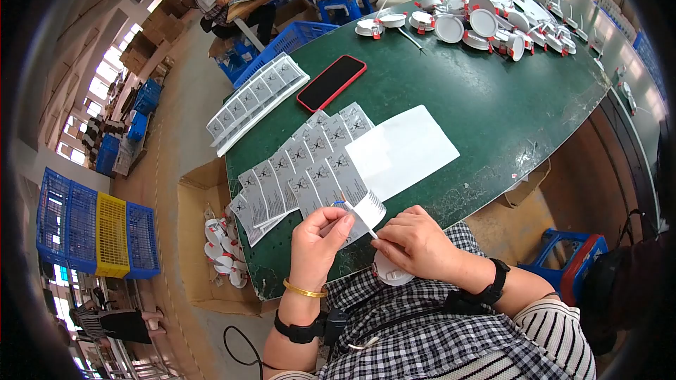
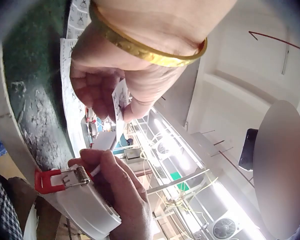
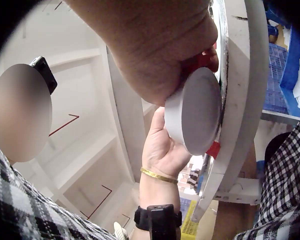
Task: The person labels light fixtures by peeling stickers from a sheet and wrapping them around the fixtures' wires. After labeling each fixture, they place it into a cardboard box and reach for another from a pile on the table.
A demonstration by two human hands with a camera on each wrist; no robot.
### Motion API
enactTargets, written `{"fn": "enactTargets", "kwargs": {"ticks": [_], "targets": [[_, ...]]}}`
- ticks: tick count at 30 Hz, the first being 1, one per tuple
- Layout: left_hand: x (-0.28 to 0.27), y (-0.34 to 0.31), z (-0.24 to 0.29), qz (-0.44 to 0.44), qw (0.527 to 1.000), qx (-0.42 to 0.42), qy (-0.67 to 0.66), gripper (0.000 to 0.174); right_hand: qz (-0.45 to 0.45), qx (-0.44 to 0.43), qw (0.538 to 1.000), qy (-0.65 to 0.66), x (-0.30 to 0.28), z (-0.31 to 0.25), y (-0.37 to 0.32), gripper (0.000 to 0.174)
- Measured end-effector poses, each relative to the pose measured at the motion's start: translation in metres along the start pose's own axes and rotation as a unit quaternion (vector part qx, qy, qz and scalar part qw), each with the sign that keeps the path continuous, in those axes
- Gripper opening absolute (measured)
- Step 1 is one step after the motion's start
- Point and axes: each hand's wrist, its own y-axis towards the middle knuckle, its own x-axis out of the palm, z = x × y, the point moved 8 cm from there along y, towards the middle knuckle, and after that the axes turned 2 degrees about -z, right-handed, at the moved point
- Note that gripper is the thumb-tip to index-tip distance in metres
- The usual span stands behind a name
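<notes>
My left hand (image 1: 315,241) pinches a printed label (image 1: 370,208) between thumb and fingers. In the left wrist view, the label (image 2: 119,100) shows dark line drawings. A white cable (image 1: 372,233) with a blue wire end (image 1: 339,203) runs by the label between the two hands. My right hand (image 1: 421,245) pinches this cable close to its downlight (image 1: 392,269). The round white downlight hangs below the right palm, over the lap. A red spring clip (image 2: 49,181) sticks out from its side, and the right wrist view shows its flat round face (image 3: 202,112).
Grey label sheets (image 1: 296,162) overlap on the green table (image 1: 486,119), beside a white sheet (image 1: 401,151). Behind them lie a red-edged phone (image 1: 332,83) and another label stack (image 1: 257,102). Downlights (image 1: 484,22) pile up at the back; several more fill a carton (image 1: 193,288) at left.
</notes>
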Motion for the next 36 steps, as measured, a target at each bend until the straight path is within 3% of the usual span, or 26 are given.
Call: {"fn": "enactTargets", "kwargs": {"ticks": [36], "targets": [[0.0010, -0.0019, 0.0049, 0.008, 1.000, 0.003, 0.022, 0.013, 0.015, -0.013, 0.998, -0.053, -0.0028, -0.0038, -0.0016, 0.013]]}}
